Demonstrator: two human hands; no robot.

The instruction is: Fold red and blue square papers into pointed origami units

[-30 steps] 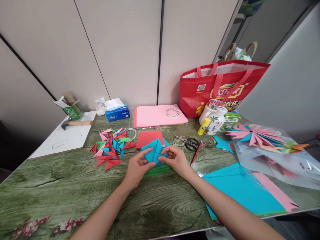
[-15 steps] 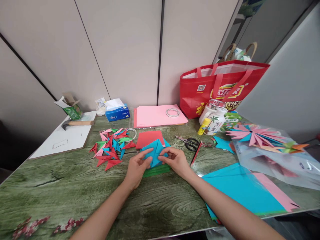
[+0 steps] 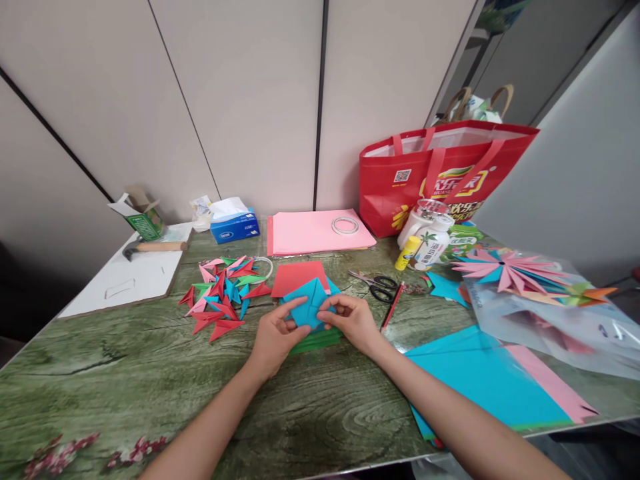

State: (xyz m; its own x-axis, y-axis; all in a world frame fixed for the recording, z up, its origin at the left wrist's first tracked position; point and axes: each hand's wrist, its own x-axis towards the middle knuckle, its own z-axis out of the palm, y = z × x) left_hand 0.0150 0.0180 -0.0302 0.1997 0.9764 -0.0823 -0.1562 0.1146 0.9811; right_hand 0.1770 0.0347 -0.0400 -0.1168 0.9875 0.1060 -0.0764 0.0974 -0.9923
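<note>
A blue sheet of origami paper (image 3: pixel 309 300), creased and partly folded, is held between my two hands above the table. My left hand (image 3: pixel 274 339) pinches its left and lower edge, with the thumb on the front. At the right edge, my right hand (image 3: pixel 353 320) grips it between thumb and fingers. Beneath lie green paper squares (image 3: pixel 320 341) and a red paper square (image 3: pixel 295 275), partly covered by the blue sheet. Left of my hands lies a heap of folded paper pieces (image 3: pixel 223 301) in red, pink, green and blue.
Scissors (image 3: pixel 381 288) and a red pencil (image 3: pixel 393 308) lie right of my hands. Behind stand a tissue box (image 3: pixel 235 228), pink paper (image 3: pixel 310 233), a glue stick (image 3: pixel 407 253) and a red bag (image 3: pixel 390 193). Large blue paper (image 3: pixel 485 380) lies at right, a hammer (image 3: pixel 155 247) at left.
The lower part of the blue paper has been folded, its bottom tip no longer showing. My left thumb has moved slightly right across it.
</note>
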